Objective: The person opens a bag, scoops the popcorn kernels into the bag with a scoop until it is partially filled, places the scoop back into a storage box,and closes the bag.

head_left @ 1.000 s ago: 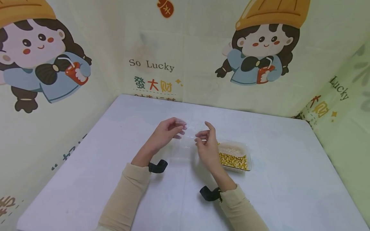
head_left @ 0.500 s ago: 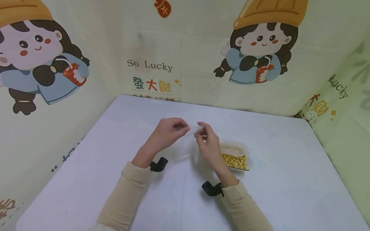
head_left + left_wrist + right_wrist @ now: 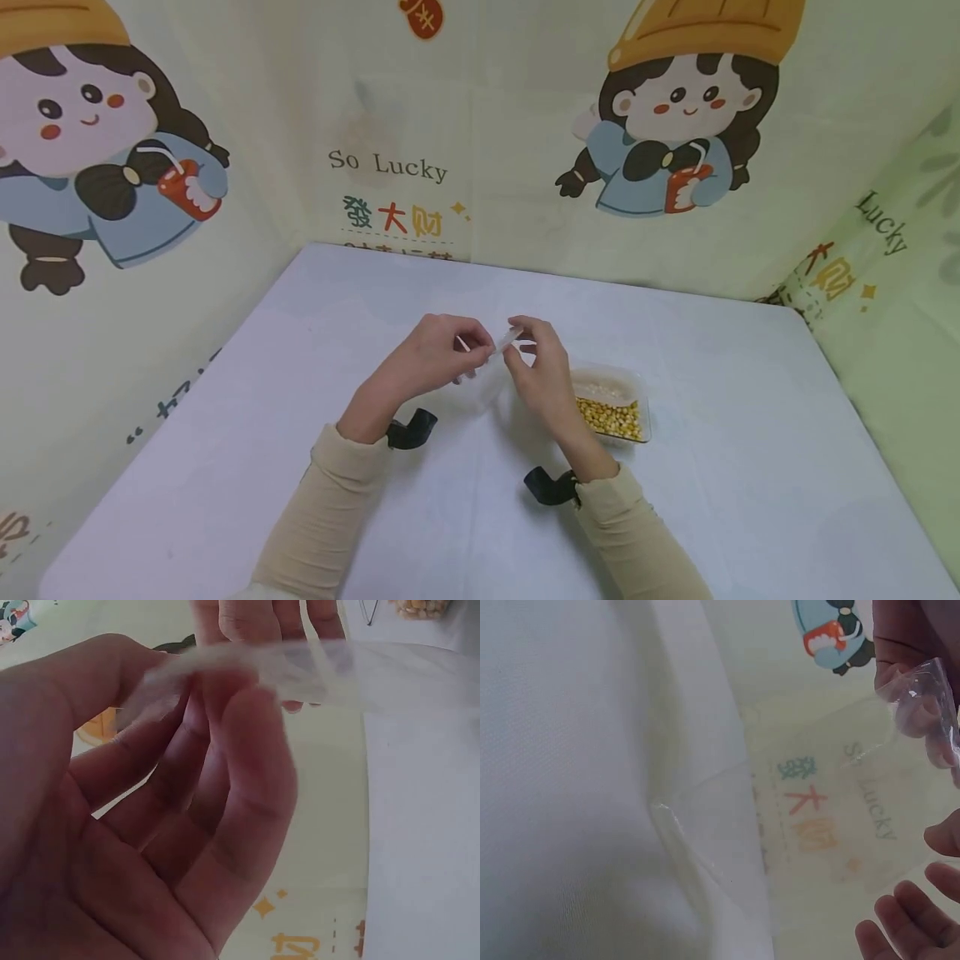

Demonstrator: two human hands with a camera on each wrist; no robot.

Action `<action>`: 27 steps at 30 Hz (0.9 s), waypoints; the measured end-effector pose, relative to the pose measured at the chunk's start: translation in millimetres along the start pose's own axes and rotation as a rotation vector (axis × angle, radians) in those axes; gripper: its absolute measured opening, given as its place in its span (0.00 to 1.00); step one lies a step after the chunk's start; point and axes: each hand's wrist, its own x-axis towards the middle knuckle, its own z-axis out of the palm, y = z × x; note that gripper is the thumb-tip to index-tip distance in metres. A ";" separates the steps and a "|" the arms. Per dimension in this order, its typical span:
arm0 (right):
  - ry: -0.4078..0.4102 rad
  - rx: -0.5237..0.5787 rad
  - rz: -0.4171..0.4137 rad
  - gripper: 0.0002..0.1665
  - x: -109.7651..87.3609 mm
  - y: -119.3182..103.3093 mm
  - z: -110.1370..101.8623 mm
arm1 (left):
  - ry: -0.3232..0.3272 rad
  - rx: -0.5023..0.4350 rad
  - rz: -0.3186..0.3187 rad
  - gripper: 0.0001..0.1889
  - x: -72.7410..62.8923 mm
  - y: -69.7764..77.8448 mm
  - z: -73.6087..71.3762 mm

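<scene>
A thin clear plastic bag hangs between my two hands above the table. My left hand pinches its upper edge between thumb and fingers, seen close up in the left wrist view. My right hand is at the bag's other side, thumb and fingers apart with the bag's edge in the gap between them. In the right wrist view several fingertips of that hand show beside the bag. Whether they touch the film is hard to tell.
Right of my right hand stands a clear box holding yellow corn kernels and a pale oval thing. The white table meets printed cloth walls at the back and sides.
The bag has turned so its edge now shows as a pale strip between the hands. My left hand has come right, towards the right hand, and its fingers have closed together. The box stays put.
</scene>
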 end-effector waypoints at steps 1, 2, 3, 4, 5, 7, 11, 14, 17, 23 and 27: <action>0.002 -0.005 0.005 0.21 0.1 0.5 0.0 | -0.009 -0.032 -0.012 0.04 0.4 -0.2 0.4; 0.003 -0.007 0.010 0.22 0.2 1.0 0.0 | -0.017 -0.058 -0.019 0.04 1.0 -0.4 0.9; 0.004 -0.007 0.015 0.22 0.4 1.7 0.0 | -0.023 -0.082 -0.026 0.04 1.5 -0.4 1.3; 0.005 -0.004 0.018 0.22 0.7 2.2 0.0 | -0.026 -0.099 -0.031 0.05 2.1 -0.4 1.5; 0.007 0.004 0.022 0.21 1.1 2.4 -0.1 | -0.026 -0.111 -0.035 0.05 2.6 -0.3 1.6; 0.011 0.030 0.027 0.20 1.8 2.3 -0.6 | -0.019 -0.123 -0.046 0.07 3.6 0.4 1.7; 0.009 0.082 0.050 0.16 2.0 -0.2 -3.2 | 0.014 -0.096 -0.068 0.07 6.2 0.5 2.5; -0.014 0.113 0.069 0.13 1.2 -4.0 -6.0 | 0.028 -0.092 -0.074 0.06 7.8 -0.3 3.2; -0.040 0.164 0.076 0.11 0.9 -6.1 -8.5 | 0.031 -0.120 -0.070 0.06 9.2 -1.3 4.2; -0.054 0.235 0.101 0.12 2.2 -9.3 -14.6 | 0.063 -0.152 -0.061 0.05 10.5 -1.5 3.9; -0.065 0.269 0.156 0.10 -0.8 -11.8 -17.4 | 0.084 -0.153 -0.076 0.05 8.4 -2.1 6.4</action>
